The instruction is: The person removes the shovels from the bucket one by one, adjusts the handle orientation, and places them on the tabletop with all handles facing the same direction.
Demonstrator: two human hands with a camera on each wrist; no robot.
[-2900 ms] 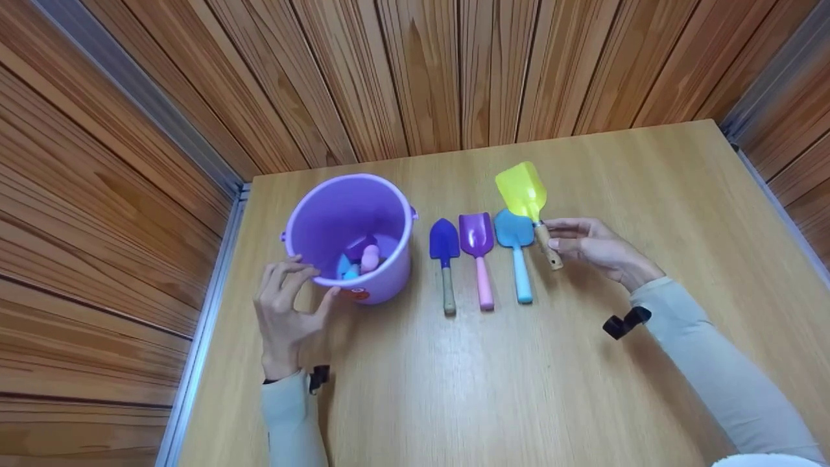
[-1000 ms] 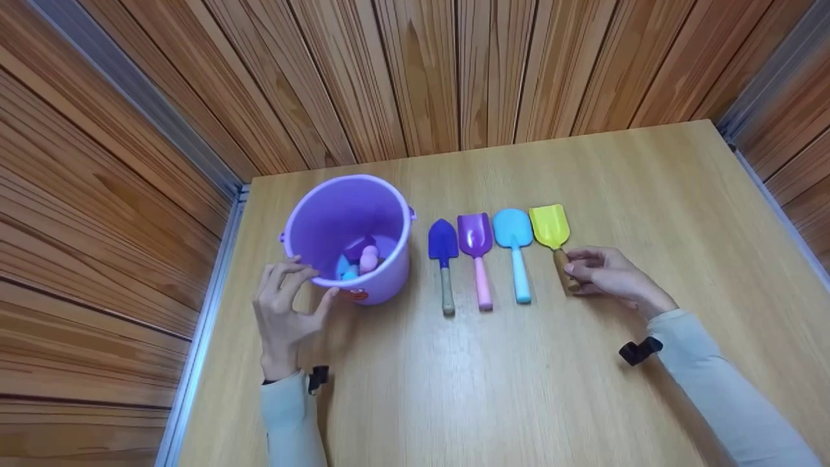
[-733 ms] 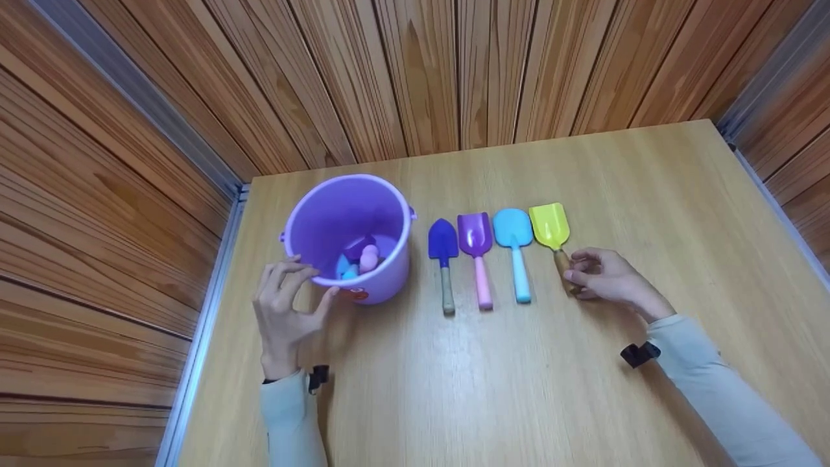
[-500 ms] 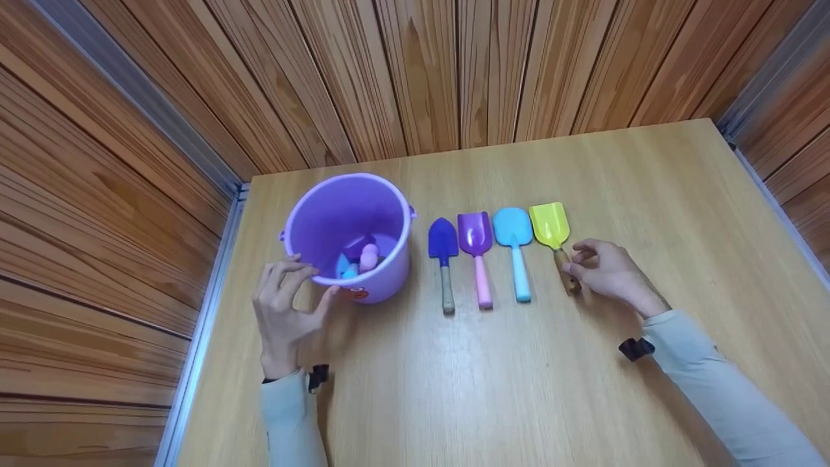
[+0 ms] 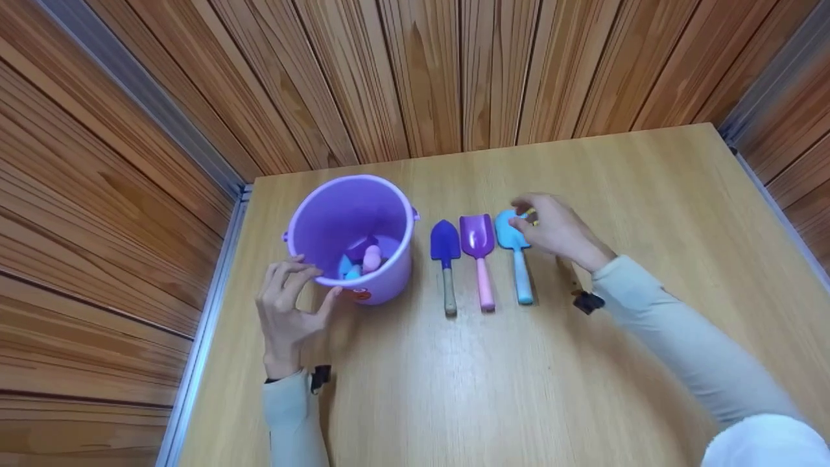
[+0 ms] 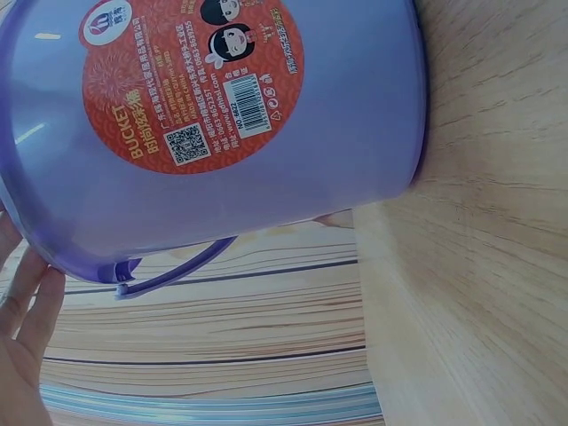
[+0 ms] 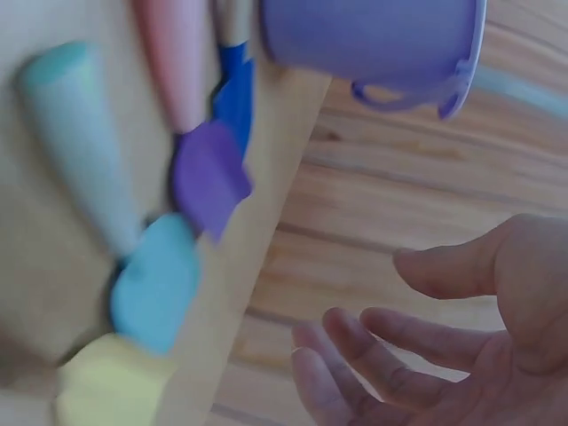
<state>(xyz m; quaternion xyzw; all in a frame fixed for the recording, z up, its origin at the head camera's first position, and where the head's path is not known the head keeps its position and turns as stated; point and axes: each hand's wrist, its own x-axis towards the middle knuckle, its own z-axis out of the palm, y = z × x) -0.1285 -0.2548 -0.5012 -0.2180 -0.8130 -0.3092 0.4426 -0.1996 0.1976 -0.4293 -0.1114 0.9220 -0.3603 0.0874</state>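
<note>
My left hand (image 5: pixel 288 311) holds the near left rim of a purple bucket (image 5: pixel 392 282), fingers over the edge and thumb on the outer side. My right hand (image 5: pixel 554 230) is raised above the row of toy shovels, its fingers loosely bent and holding nothing. Beneath it lies a yellow shovel (image 7: pixel 115 386), mostly hidden in the head view. Beside that one are a light blue shovel (image 5: pixel 522 279), a purple shovel with a pink handle (image 5: pixel 478 237) and a dark blue trowel (image 5: pixel 445 241) with a greyish handle. All of them point their blades toward the back wall.
Inside the bucket lie a pink piece (image 5: pixel 371 259) and light blue pieces (image 5: pixel 350 269), too small to name. The wooden table (image 5: pixel 454 389) meets plank-patterned walls (image 5: pixel 434 78) at the back and both sides. A white rounded thing (image 5: pixel 765 444) shows at bottom right.
My right hand set the yellow shovel down at the row's right end, let go of its handle, then rose forward and left over the blades. My left hand has stayed at the bucket.
</note>
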